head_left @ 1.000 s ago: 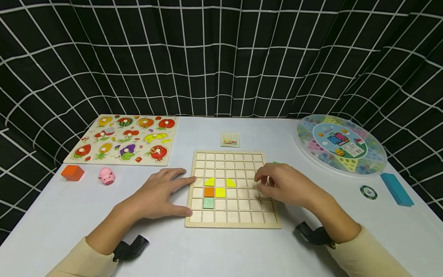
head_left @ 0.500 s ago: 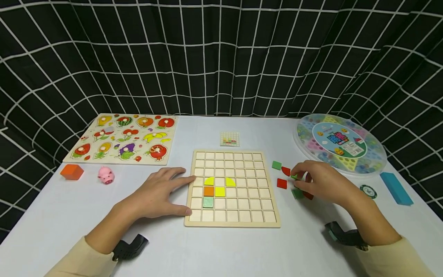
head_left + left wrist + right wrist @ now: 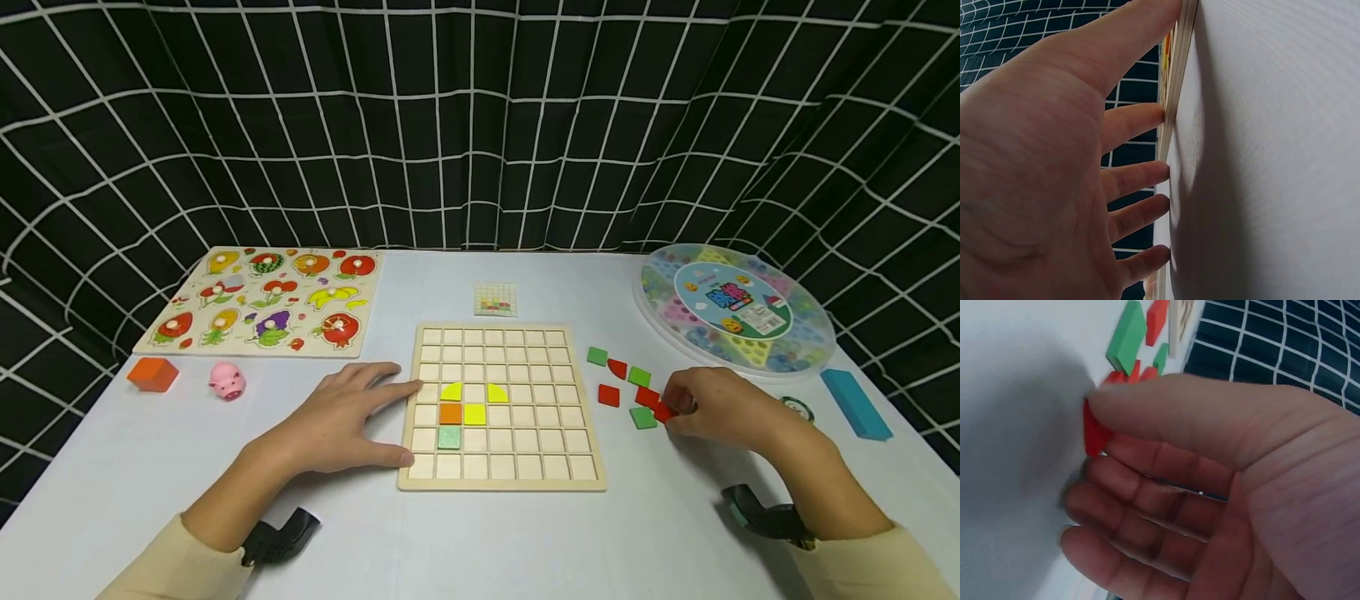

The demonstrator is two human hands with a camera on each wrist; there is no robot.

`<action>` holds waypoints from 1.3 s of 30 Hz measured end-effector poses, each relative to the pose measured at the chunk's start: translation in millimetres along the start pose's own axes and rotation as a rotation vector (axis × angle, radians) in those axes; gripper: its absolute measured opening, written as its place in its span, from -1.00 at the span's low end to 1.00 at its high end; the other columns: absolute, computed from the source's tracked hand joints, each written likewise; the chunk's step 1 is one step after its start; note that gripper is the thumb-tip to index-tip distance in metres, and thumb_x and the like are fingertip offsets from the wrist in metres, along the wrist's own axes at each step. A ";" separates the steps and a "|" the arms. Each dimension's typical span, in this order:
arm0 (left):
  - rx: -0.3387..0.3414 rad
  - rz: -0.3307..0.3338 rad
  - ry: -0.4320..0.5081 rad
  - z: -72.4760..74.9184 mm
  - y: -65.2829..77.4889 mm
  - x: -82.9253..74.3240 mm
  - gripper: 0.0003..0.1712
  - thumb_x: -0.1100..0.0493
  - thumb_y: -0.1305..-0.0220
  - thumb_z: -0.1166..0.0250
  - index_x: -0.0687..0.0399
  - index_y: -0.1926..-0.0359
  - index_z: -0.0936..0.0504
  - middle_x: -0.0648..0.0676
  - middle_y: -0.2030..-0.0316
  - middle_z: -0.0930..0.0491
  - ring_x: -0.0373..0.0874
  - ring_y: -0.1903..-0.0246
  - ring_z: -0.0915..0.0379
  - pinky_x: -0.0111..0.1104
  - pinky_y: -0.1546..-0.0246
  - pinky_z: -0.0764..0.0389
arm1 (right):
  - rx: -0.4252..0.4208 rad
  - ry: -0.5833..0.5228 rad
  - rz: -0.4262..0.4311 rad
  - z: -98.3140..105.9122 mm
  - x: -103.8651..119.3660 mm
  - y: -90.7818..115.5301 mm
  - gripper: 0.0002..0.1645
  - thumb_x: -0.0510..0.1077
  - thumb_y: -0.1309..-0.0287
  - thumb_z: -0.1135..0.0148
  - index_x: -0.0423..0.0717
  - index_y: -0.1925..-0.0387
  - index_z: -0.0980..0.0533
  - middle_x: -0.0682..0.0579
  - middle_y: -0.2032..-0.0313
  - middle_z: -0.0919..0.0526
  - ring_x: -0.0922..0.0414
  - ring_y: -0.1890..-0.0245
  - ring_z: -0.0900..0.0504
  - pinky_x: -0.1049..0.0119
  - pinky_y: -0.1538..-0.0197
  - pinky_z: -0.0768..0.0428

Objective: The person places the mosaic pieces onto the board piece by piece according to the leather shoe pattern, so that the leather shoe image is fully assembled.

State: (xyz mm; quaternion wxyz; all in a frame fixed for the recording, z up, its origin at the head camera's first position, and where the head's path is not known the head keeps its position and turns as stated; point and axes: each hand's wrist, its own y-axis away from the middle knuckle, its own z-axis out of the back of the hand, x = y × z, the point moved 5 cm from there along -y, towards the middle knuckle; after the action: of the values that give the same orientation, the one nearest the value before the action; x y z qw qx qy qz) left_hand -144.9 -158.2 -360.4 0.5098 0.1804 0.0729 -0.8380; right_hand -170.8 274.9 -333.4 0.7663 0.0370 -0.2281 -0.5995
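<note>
My left hand (image 3: 337, 421) rests with straight fingers at the left edge of a wooden grid board (image 3: 502, 484); thumb and index fingertips touch its rim. In the grid lie two yellow quarter-round tiles (image 3: 497, 393), an orange square (image 3: 450, 413), a yellow square (image 3: 475, 414) and a pale green square (image 3: 449, 437). Right of the board, my right hand (image 3: 720, 408) pinches a red tile (image 3: 1093, 432) between thumb and index finger, low over the table. Close to it are loose green tiles (image 3: 642, 417), red squares (image 3: 609, 396) and a red quarter-round tile (image 3: 617, 368).
A small pattern card (image 3: 495, 299) lies behind the board. Far left are a fruit puzzle (image 3: 262, 300), an orange block (image 3: 153, 375) and a pink pig (image 3: 227, 381). On the right stand a round bead box (image 3: 735, 308), a blue block (image 3: 857, 405) and a chip (image 3: 798, 408).
My right hand has moved from the board's right side out to the loose tiles, then slightly further right, uncovering several of them. The left hand stays at the board's edge.
</note>
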 end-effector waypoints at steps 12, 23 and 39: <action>0.004 0.007 -0.010 1.2 -1.3 0.0 0.02 -0.46 0.01 -0.49 -0.38 -0.49 -0.42 0.09 -0.51 -0.29 0.17 -0.50 -0.12 0.22 -0.43 -0.20 | -0.120 0.017 0.052 15.1 12.0 5.7 -0.67 -0.08 0.01 -0.54 -0.13 0.21 -0.66 0.09 0.33 -0.67 0.13 0.33 -0.53 0.33 0.38 -0.57; 0.004 0.002 -0.007 1.0 -2.3 -0.9 0.03 -0.45 0.00 -0.49 -0.36 -0.49 -0.42 0.09 -0.51 -0.28 0.17 -0.50 -0.12 0.21 -0.43 -0.20 | -0.190 -0.025 0.321 9.4 106.0 -4.7 -0.76 -0.17 -0.03 -0.51 -0.04 0.22 -0.66 0.15 0.33 -0.64 0.19 0.38 -0.52 0.38 0.35 -0.54; 0.005 0.002 -0.005 1.4 -2.2 -0.3 0.04 -0.44 0.00 -0.50 -0.37 -0.50 -0.40 0.08 -0.52 -0.28 0.15 -0.50 -0.13 0.20 -0.44 -0.21 | -0.049 0.161 0.537 -43.9 209.6 -34.3 -0.85 -0.12 -0.05 -0.44 0.04 0.31 -0.63 0.21 0.38 -0.55 0.22 0.41 -0.47 0.34 0.28 -0.51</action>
State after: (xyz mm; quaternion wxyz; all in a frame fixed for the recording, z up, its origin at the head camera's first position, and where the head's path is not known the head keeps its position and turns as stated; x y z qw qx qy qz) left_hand -147.1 -157.3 -359.1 0.5106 0.1795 0.0693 -0.8380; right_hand -147.3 59.8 -320.0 0.9141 0.0043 -0.1535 -0.3754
